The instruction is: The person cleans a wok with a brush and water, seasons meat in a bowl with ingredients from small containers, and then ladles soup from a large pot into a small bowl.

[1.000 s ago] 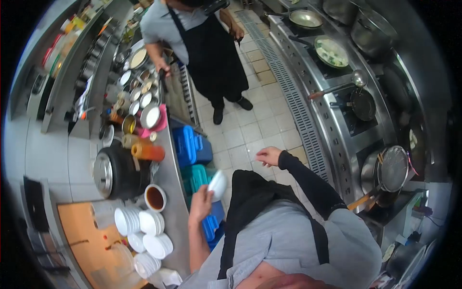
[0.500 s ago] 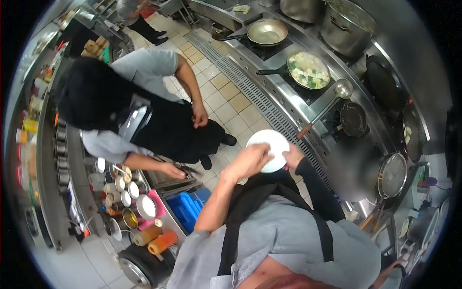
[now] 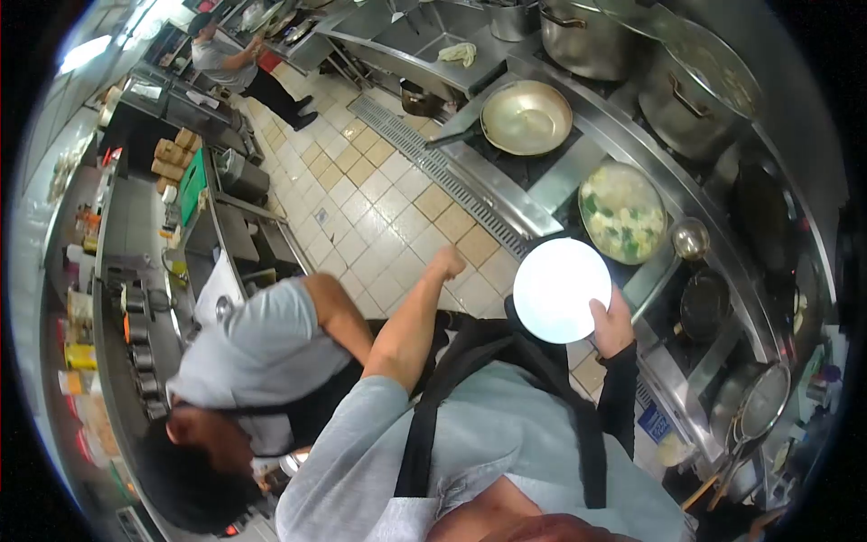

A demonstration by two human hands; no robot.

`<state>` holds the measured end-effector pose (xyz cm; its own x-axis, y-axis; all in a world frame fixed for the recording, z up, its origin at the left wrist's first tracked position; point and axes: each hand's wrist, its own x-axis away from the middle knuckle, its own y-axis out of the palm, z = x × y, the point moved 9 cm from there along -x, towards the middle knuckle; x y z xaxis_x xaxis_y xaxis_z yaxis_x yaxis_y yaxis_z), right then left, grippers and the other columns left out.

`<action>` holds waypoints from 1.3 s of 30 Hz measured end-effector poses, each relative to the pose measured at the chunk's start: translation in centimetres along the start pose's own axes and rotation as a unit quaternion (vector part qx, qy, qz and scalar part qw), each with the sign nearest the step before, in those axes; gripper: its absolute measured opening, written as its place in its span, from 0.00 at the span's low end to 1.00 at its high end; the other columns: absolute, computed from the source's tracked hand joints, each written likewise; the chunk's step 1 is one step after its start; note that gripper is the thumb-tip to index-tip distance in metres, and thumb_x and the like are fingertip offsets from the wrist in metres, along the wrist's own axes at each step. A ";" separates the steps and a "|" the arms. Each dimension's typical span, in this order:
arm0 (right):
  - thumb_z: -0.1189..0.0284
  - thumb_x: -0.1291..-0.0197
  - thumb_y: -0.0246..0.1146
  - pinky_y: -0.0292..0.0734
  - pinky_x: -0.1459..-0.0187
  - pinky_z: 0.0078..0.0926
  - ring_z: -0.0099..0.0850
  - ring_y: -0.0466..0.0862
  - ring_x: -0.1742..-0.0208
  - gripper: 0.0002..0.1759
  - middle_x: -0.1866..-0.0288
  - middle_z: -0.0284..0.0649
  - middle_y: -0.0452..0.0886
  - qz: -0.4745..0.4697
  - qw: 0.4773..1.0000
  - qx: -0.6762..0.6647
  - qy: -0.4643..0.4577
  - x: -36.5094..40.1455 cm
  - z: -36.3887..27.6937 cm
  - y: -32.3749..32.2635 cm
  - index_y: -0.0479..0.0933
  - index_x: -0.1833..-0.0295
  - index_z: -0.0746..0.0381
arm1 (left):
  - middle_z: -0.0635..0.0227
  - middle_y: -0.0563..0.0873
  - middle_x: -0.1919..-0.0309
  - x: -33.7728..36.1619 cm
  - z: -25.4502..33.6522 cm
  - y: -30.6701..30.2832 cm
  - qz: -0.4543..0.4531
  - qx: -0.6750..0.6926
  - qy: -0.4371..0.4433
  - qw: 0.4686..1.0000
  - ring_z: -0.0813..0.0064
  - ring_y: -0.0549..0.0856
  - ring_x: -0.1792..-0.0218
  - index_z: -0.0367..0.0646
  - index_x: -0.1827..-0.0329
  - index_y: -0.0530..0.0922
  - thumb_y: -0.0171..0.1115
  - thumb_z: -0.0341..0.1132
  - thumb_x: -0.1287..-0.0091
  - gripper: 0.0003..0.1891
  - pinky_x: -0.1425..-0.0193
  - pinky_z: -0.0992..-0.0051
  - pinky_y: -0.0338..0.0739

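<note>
Near round silvery pan (image 3: 618,174), holding round white dish (image 3: 562,291) clamped in black-sleeved right hand (image 3: 615,325). Cannot tell closure of bare left hand (image 3: 447,263). Likely calls next for level grip.

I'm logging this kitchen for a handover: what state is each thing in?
White dish: held by its edge in the right hand
Left hand: nothing visible held
Filled pan: uncovered, white and green food inside
Pale pan: uncovered, no solid food showing
Small black pan: uncovered, contents unclear
Ladle: unheld
Cloth: crumpled
</note>
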<state>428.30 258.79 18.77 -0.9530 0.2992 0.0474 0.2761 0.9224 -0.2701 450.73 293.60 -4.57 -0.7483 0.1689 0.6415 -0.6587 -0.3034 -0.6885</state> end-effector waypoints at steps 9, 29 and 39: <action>0.71 0.30 0.59 0.82 0.63 0.39 0.45 0.89 0.67 0.19 0.62 0.54 0.87 -0.043 0.996 0.073 0.015 -15.9 -9.0 10.6 0.75 0.39 0.69 | 0.44 0.89 0.56 -9.9 -35.0 -0.3 -0.007 0.229 -0.390 0.892 0.57 0.89 0.75 0.27 0.49 0.82 0.60 0.35 0.27 0.15 0.73 0.57 0.84; 0.68 0.37 0.60 0.80 0.48 0.56 0.64 0.85 0.52 0.19 0.54 0.66 0.85 -0.080 0.975 0.206 0.014 -65.8 -13.5 57.6 0.74 0.46 0.71 | 0.51 0.86 0.62 -24.4 -57.6 -29.1 0.061 0.630 -0.322 0.704 0.55 0.91 0.63 0.29 0.53 0.78 0.61 0.33 0.27 0.12 0.69 0.63 0.88; 0.75 0.36 0.56 0.85 0.80 0.39 0.43 0.88 0.77 0.20 0.61 0.54 0.86 -0.076 0.994 -0.022 0.074 -99.1 -14.5 66.6 0.76 0.41 0.74 | 0.56 0.89 0.69 -35.2 -60.6 -35.7 0.018 0.606 -0.387 0.694 0.61 0.88 0.72 0.35 0.61 0.82 0.60 0.37 0.28 0.12 0.71 0.64 0.83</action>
<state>542.93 294.09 10.06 -0.9562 0.1855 0.2262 0.1387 0.9683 -0.2076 495.88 355.32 -23.06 -0.1867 -0.2708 0.9444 0.2604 -0.9405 -0.2182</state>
